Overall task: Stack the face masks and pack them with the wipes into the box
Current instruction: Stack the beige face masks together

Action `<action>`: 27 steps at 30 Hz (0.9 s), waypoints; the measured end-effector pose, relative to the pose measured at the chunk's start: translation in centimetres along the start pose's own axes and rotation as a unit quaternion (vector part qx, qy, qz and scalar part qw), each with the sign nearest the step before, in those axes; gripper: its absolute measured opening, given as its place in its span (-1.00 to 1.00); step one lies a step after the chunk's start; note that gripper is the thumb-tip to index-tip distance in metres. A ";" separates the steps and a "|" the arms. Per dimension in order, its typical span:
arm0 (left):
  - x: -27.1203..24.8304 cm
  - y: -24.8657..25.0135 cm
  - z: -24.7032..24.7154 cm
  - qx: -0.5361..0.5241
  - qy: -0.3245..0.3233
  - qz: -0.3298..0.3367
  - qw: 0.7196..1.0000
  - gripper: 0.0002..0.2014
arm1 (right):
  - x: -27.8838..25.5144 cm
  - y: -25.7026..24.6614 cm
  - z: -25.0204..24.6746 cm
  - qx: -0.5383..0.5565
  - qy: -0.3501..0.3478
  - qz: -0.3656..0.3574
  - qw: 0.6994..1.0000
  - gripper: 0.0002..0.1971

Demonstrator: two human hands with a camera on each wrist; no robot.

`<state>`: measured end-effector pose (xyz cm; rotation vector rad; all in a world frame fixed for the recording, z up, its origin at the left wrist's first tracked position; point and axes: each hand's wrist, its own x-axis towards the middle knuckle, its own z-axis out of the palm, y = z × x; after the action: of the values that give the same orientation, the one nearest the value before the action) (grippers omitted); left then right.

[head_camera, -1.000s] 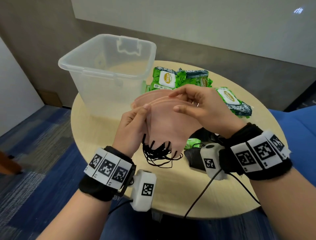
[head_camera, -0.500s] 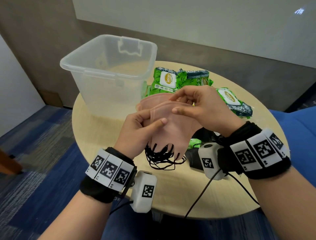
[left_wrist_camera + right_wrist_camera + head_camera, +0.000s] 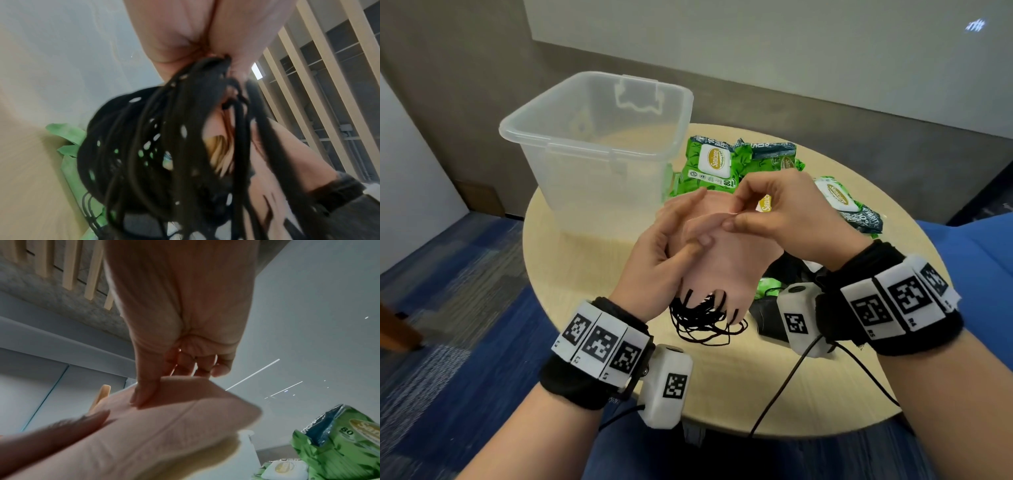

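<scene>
A stack of pink face masks (image 3: 729, 260) with black ear loops (image 3: 705, 322) is held upright above the round table (image 3: 592, 298). My left hand (image 3: 671, 246) grips the stack from the left, thumb across its front. My right hand (image 3: 774, 212) pinches the masks' top edge (image 3: 185, 395) between thumb and fingers. The ear loops (image 3: 164, 146) hang close in front of the left wrist camera. The clear plastic box (image 3: 599, 137) stands empty at the table's far left. Green wipes packs (image 3: 712, 168) lie behind my hands, one more (image 3: 849, 209) to the right.
Dark masks and green scraps (image 3: 784, 277) lie on the table under my right wrist. Cables (image 3: 784, 380) run from the wrist cameras over the table's near edge. Blue carpet lies to the left, a blue seat at the right.
My left hand has shifted its grip up the stack, thumb now over the front. The right hand went on pinching the top edge, and the stack moved slightly right.
</scene>
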<state>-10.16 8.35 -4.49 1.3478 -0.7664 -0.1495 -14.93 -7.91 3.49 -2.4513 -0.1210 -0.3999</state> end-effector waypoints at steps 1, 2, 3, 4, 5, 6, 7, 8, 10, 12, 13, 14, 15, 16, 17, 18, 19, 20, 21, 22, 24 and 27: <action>-0.1 0.0 0.2 -0.009 -0.010 0.002 1.000 -0.52 | 0.1 -0.1 0.1 0.006 -0.009 0.001 1.000 -0.74; -0.1 0.0 0.3 -0.011 -0.019 0.004 1.000 -0.49 | 0.3 -0.1 0.3 0.009 -0.012 -0.001 1.000 -0.72; -0.1 -0.1 0.4 -0.006 -0.026 0.011 1.000 -0.46 | 0.4 -0.1 0.5 0.011 -0.011 -0.004 1.000 -0.70; -0.2 -0.1 0.5 0.000 -0.030 0.016 0.999 -0.42 | 0.5 -0.2 0.6 0.015 -0.008 -0.005 1.000 -0.69; -0.3 -0.2 0.6 -0.002 -0.031 0.018 0.999 -0.40 | 0.7 -0.2 0.7 0.024 -0.005 -0.004 1.000 -0.68; -0.4 -0.2 0.6 -0.008 -0.029 0.017 0.999 -0.38 | 0.8 -0.1 0.7 0.037 -0.003 -0.001 0.999 -0.68; -0.4 -0.2 0.6 -0.011 -0.028 0.017 0.999 -0.38 | 0.9 -0.1 0.8 0.049 -0.002 0.003 0.999 -0.68; -0.5 -0.1 0.6 -0.013 -0.028 0.019 0.999 -0.39 | 1.0 0.0 0.8 0.060 0.000 0.007 0.998 -0.69; -0.5 -0.1 0.4 -0.008 -0.028 0.025 0.999 -0.38 | 1.1 0.1 0.8 0.072 0.003 0.013 0.997 -0.70; -0.5 0.0 0.3 0.011 -0.029 0.035 0.999 -0.35 | 1.1 0.3 1.0 0.071 0.007 0.017 0.997 -0.71; -0.5 0.0 0.3 0.016 -0.030 0.040 0.999 -0.34 | 1.1 0.3 1.0 0.064 0.008 0.020 0.998 -0.72; -0.6 0.1 0.3 0.008 -0.030 0.040 0.999 -0.31 | 1.0 0.3 1.0 0.051 0.009 0.024 0.998 -0.72; -0.6 0.2 0.2 -0.008 -0.030 0.033 0.999 -0.29 | 1.0 0.3 1.0 0.035 0.011 0.029 0.999 -0.74; -0.7 0.2 0.1 -0.026 -0.032 0.025 0.999 -0.27 | 0.9 0.4 1.0 0.019 0.016 0.036 0.999 -0.76; -0.8 0.3 0.0 -0.040 -0.033 0.019 0.998 -0.27 | 0.8 0.5 1.0 0.004 0.025 0.044 0.999 -0.78; -0.8 0.3 -0.1 -0.044 -0.033 0.019 0.998 -0.28 | 0.7 0.7 0.9 -0.010 0.036 0.049 0.998 -0.77; -0.7 0.3 -0.2 -0.044 -0.028 0.023 0.998 -0.31 | 0.5 1.0 0.9 -0.026 0.046 0.054 0.997 -0.74; -0.6 0.3 -0.3 -0.048 -0.020 0.023 0.998 -0.34 | 0.4 1.2 0.9 -0.039 0.051 0.061 0.996 -0.69; -0.5 0.4 -0.4 -0.056 -0.010 0.020 0.998 -0.37 | 0.2 1.4 0.9 -0.045 0.045 0.073 0.995 -0.63; -0.4 0.5 -0.4 -0.064 0.000 0.020 0.998 -0.39 | 0.0 1.5 1.0 -0.034 0.029 0.088 0.995 -0.58; -0.4 0.7 -0.2 -0.075 0.024 0.020 0.997 -0.46 | -0.3 1.7 1.5 0.025 -0.008 0.108 0.994 -0.47; -0.5 1.0 0.4 -0.125 0.052 -0.040 0.990 -0.59 | -0.5 1.7 2.5 0.101 0.006 0.092 0.991 -0.39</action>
<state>-11.06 8.55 -3.81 1.1382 -0.5848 -0.2298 -14.43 -7.76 0.49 -2.2380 0.0674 -0.3041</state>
